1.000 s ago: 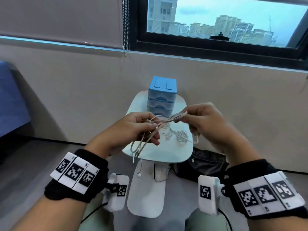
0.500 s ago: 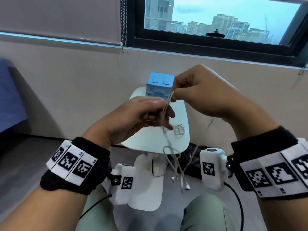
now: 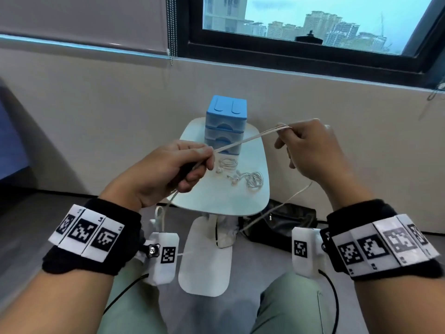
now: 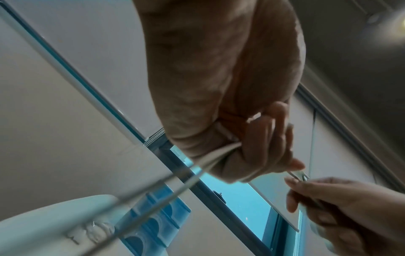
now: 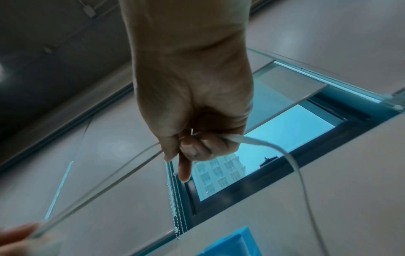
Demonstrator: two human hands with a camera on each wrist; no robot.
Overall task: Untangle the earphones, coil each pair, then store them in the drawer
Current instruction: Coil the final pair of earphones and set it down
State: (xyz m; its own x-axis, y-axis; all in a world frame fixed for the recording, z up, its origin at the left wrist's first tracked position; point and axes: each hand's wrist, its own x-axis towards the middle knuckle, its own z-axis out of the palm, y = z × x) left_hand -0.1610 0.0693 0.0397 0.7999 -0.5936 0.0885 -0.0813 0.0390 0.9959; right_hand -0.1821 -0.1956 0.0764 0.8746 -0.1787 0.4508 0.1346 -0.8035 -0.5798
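A white earphone cable (image 3: 250,138) stretches taut between my hands above the small white table (image 3: 212,198). My left hand (image 3: 175,167) grips one end, fingers curled round it (image 4: 225,149). My right hand (image 3: 310,150) pinches the folded strands at its fingertips (image 5: 192,138); a loose length (image 3: 277,208) hangs from it towards the floor. Two coiled white earphone pairs lie on the table: one (image 3: 226,165) near the drawers, one (image 3: 250,179) to its right. The blue drawer unit (image 3: 225,124) stands at the table's back, its drawers closed.
A black bag (image 3: 281,225) lies on the floor under the table's right side. The table's white base (image 3: 207,261) stands between my knees. A wall and a window sill run close behind the table, and a bead chain (image 3: 171,32) hangs from the blind.
My right hand came down from in front of the drawer unit and moved right. The dangling bundle is now drawn out into a taut line between my hands.
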